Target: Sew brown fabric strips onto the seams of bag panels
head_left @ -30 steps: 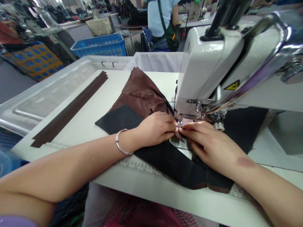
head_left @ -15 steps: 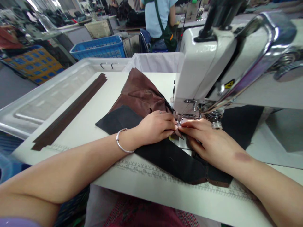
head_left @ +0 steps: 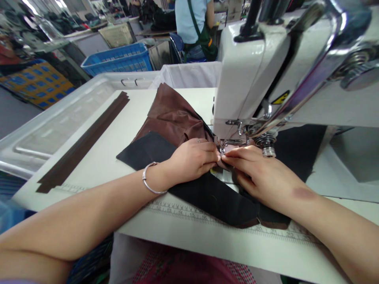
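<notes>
My left hand, a silver bangle on its wrist, is closed in a pinch on the brown fabric edge right in front of the presser foot of the white sewing machine. My right hand meets it fingertip to fingertip, fingers pressed together on the same edge, palm resting on the black fabric. The brown fabric bunches up behind my left hand. The needle itself is hidden by the fingers.
A stack of dark brown strips lies along the table's left side. A printed ruler runs along the front edge. Behind are a clear plastic tray, a white-lined bin, a blue crate and a person in an apron.
Both hands have slid slightly forward with the fabric toward the presser foot; the view has shifted a little. Grip unchanged.
</notes>
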Motion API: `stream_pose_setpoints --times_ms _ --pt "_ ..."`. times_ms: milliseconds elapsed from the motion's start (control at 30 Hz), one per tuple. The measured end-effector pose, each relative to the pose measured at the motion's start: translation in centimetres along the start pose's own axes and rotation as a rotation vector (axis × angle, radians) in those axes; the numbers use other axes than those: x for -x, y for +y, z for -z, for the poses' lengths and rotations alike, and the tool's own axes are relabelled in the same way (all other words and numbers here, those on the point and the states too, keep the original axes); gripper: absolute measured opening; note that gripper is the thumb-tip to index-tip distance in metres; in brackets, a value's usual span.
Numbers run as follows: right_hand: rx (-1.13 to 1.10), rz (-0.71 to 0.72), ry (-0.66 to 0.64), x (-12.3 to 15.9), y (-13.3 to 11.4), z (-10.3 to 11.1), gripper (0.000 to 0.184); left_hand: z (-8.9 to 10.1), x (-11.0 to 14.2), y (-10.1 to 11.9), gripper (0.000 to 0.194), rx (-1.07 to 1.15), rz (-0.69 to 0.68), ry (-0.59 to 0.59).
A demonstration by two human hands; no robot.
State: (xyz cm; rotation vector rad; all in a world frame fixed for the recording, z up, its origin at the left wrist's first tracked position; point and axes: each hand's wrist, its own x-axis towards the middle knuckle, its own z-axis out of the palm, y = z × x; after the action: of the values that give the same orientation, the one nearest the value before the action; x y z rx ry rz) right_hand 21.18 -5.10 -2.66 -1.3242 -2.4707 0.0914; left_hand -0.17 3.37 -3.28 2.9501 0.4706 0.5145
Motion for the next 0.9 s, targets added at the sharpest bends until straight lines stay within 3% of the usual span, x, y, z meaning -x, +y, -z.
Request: stream_pose_setpoints --times_ms 333,533,667,767,900 --pt "0.019 -0.010 -0.009 -0.1 0.0 -0.2 0.034 0.0 -0.1 -0.1 0.018 0.025 -0.001 0.005" --pt "0.049 -0.052 -0.005 -0.1 -0.6 -0.5 0.036 1.9 -0.2 -1.1 0.024 0.152 -0.061 -0.134" --pt "0.106 -0.072 0.016 -0.3 -0.9 -0.8 0.032 2.6 -0.3 -2.1 0.030 0.102 -0.161 -0.192" --pt "0.125 -0.050 0.047 -0.4 -0.9 -0.9 0.032 2.1 -0.3 -2.8 0.020 0.044 -0.248 -0.163" --pt "0.182 -0.063 0.049 -0.7 -1.0 -0.9 0.028 1.3 0.0 -3.1 0.020 0.083 -0.168 -0.063"
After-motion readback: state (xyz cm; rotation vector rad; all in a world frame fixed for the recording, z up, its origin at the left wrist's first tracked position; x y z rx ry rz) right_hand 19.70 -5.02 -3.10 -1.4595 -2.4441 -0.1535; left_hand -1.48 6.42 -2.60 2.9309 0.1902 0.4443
